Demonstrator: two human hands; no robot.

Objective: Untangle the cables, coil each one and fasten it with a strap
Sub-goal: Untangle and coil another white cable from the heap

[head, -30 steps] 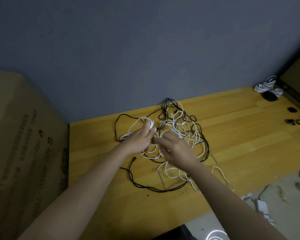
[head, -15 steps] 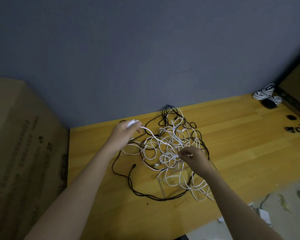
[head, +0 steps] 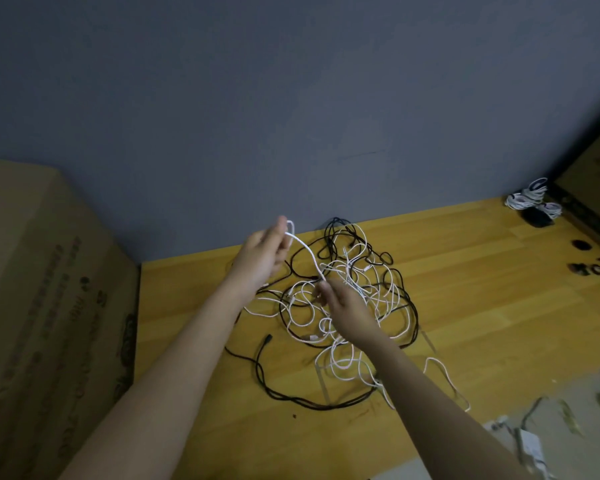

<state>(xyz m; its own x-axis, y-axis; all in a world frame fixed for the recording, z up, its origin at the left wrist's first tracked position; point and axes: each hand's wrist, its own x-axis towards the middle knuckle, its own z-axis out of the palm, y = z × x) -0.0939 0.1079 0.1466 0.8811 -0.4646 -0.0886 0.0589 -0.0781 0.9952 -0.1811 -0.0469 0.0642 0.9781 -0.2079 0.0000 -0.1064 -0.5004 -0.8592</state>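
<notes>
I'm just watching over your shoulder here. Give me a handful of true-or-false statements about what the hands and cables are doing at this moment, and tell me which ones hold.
1. The left hand holds the end of a white cable lifted above the table. True.
2. The right hand rests flat on bare wood away from the tangle. False: it is over the tangle and pinches the same white cable lower down.
3. The tangle holds both black and white cables. True.
4. All the cables on the table are already coiled. False: only a bundle of white cables lies at the far right corner; the main heap is loose.
5. A cardboard box stands left of the table. True.
</notes>
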